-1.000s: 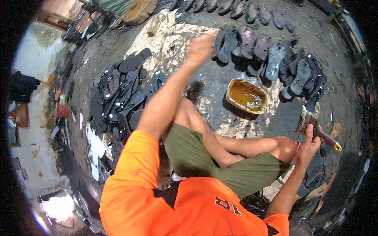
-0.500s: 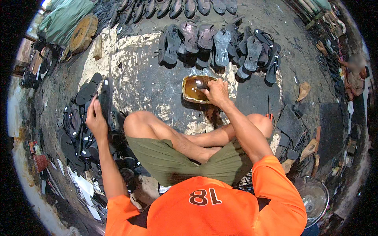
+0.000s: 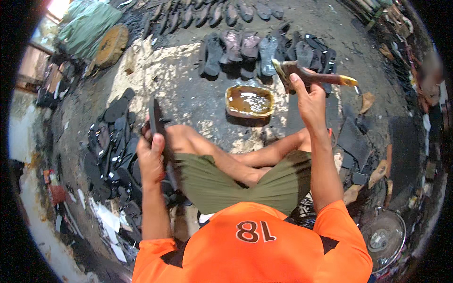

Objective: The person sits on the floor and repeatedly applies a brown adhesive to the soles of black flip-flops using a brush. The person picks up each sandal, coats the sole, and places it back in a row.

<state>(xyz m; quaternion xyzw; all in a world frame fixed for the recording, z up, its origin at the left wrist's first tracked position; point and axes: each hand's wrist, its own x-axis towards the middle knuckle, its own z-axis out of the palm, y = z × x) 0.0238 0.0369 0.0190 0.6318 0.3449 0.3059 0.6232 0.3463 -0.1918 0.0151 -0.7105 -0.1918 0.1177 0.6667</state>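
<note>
My left hand [image 3: 151, 159] is closed round a dark flip-flop [image 3: 157, 118], held on edge above my bent knee. Raised to the right of a basin of amber liquid [image 3: 230, 107], my right hand [image 3: 310, 101] grips a brush [image 3: 325, 78]. Its brown handle with a yellow end points right, and the wide, wet-looking head faces left. The basin sits in front of my crossed legs, its rim coated with residue. Beyond it stands a row of dark and greyish flip-flops [image 3: 231, 45].
A heap of black flip-flops [image 3: 111, 141] lies at my left. Farther off are another sandal row [image 3: 231, 14] and a round wooden block [image 3: 112, 45]. Dark sheet pieces [image 3: 354, 137] and a fan [image 3: 382, 238] are on the right. A blurred person [image 3: 430, 87] sits at the far right.
My right hand has lifted the brush out of the basin and moved right. My left hand has come nearer from the heap, now holding a flip-flop raised by my knee.
</note>
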